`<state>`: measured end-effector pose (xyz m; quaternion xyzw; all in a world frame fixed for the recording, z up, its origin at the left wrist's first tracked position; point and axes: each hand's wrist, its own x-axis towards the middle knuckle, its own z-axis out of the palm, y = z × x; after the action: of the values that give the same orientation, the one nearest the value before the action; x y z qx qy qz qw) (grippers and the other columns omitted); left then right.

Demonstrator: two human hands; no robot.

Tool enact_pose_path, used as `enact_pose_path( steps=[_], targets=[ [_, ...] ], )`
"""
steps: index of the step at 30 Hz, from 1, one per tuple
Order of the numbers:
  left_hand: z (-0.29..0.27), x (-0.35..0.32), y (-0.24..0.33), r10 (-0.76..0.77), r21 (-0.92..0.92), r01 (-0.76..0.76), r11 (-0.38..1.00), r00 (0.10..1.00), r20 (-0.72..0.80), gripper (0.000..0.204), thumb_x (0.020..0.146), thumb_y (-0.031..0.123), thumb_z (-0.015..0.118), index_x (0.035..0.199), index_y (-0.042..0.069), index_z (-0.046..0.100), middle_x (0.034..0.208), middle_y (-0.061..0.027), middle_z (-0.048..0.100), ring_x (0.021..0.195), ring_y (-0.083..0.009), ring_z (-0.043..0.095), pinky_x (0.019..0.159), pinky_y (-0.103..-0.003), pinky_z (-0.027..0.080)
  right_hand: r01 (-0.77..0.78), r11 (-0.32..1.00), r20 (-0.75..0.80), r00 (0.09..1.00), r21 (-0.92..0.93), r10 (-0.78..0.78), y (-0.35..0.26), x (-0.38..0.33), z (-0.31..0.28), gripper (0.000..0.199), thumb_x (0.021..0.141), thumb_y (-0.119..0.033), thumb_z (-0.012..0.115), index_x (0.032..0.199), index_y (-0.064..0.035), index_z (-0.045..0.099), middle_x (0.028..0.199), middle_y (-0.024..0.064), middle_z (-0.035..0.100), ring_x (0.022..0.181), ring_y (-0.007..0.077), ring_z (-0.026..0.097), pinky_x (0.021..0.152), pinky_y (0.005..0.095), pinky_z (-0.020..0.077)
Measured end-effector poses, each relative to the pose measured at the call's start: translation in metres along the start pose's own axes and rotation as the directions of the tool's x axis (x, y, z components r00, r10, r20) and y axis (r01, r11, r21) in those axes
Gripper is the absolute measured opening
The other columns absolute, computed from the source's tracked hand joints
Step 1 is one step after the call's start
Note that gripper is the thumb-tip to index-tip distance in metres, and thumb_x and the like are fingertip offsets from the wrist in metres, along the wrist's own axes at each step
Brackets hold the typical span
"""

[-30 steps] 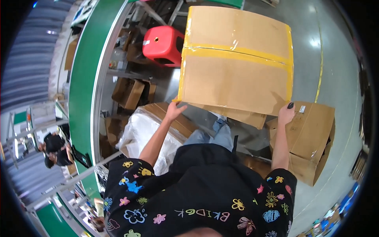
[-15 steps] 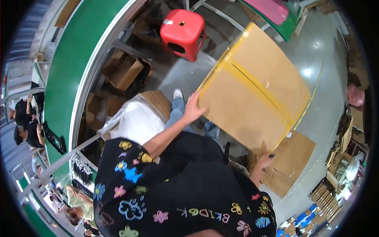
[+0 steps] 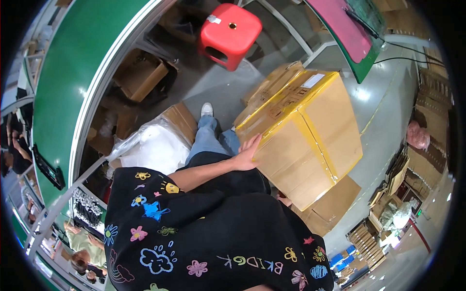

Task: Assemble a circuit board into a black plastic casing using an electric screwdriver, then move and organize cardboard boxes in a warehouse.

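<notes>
A large cardboard box (image 3: 303,160) sealed with yellow tape is in front of me, tilted, with a broad face toward me. One side of it bears a white label and dark printing. My left hand (image 3: 248,154) grips its near left edge, fingers pressed along the corner. At the box's lower edge only a little of my right hand (image 3: 285,200) shows; the fingers are hidden by the box and my clothing. Another cardboard box (image 3: 335,206) stands on the floor behind the lower right edge of the taped one, and a further carton (image 3: 279,80) shows beyond its far side.
A red plastic stool (image 3: 231,31) stands ahead. To my left are an open carton with white plastic lining (image 3: 158,145) and a long green worktop (image 3: 73,63). A second green table with a pink sheet (image 3: 340,26) is at the far right. Stacked cardboard (image 3: 393,174) lines the right side.
The box has turned, so its labelled side and depth now show. My left hand has moved nearer to me with it. My right hand has shifted left and is mostly covered.
</notes>
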<state>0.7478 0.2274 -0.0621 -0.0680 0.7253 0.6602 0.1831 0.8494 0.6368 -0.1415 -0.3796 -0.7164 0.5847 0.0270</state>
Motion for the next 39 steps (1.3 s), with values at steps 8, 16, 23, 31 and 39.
enact_pose_path(
  steps=[8,16,23,31,39],
  targets=[
    [-0.001,0.043,0.017,0.077,-0.01,-0.077,0.997,0.989,0.129,0.109,0.066,0.022,0.07,0.145,0.008,-0.003,0.151,-0.0153,0.001,0.136,-0.0409,0.011,0.107,-0.054,0.016,-0.194,0.906,-0.356,0.872,0.376,0.335,-0.082,0.026,0.011,0.055,0.091,-0.038,0.041,0.132,-0.0003,0.038,0.129,0.0184,0.046,0.115,0.0393,0.048,0.095,0.0576,0.0397],
    [-0.044,0.121,0.049,0.082,0.041,-0.087,0.995,0.991,0.101,0.099,0.065,0.023,0.071,0.144,0.004,0.014,0.147,-0.0192,0.016,0.134,-0.0365,0.018,0.11,-0.041,0.02,-0.152,0.85,-0.44,0.802,0.505,0.405,-0.136,0.04,0.099,0.049,0.086,-0.027,0.047,0.126,0.0012,0.041,0.125,0.0203,0.048,0.111,0.039,0.05,0.093,0.0558,0.0409],
    [-0.077,0.098,0.003,-0.019,-0.339,0.02,0.941,1.0,0.007,0.072,0.076,0.008,0.063,0.138,0.001,0.028,0.13,-0.0163,0.047,0.118,-0.0274,0.047,0.099,-0.035,0.038,0.225,0.684,-0.331,0.744,-0.693,-0.58,-0.214,0.036,0.134,0.02,0.083,-0.015,0.055,0.075,0.0032,0.053,0.064,0.0079,0.053,0.062,0.0224,0.056,0.056,0.0377,0.0432],
    [-0.092,0.04,-0.014,-0.398,-0.355,0.304,0.884,0.887,-0.235,0.048,0.087,0.013,0.054,0.132,0.006,0.038,0.117,-0.0064,0.058,0.104,-0.0138,0.053,0.084,-0.03,0.043,0.421,0.842,0.572,0.802,-0.338,-0.172,-0.317,0.088,0.277,0.032,0.091,-0.031,0.051,0.099,0.0004,0.051,0.072,0.0142,0.058,0.064,0.0284,0.061,0.059,0.0397,0.0491],
    [-0.076,-0.005,-0.018,-0.451,-0.523,0.179,0.833,0.768,-0.455,0.033,0.09,0.012,0.052,0.122,0.007,0.049,0.097,-0.0052,0.064,0.08,-0.0115,0.061,0.066,-0.024,0.048,0.954,0.083,0.841,0.294,-0.289,-0.454,-0.348,0.119,0.367,0.015,0.084,-0.016,0.055,0.095,-0.0055,0.056,0.08,0.0185,0.064,0.076,0.0358,0.063,0.064,0.0459,0.0507]
  ],
)
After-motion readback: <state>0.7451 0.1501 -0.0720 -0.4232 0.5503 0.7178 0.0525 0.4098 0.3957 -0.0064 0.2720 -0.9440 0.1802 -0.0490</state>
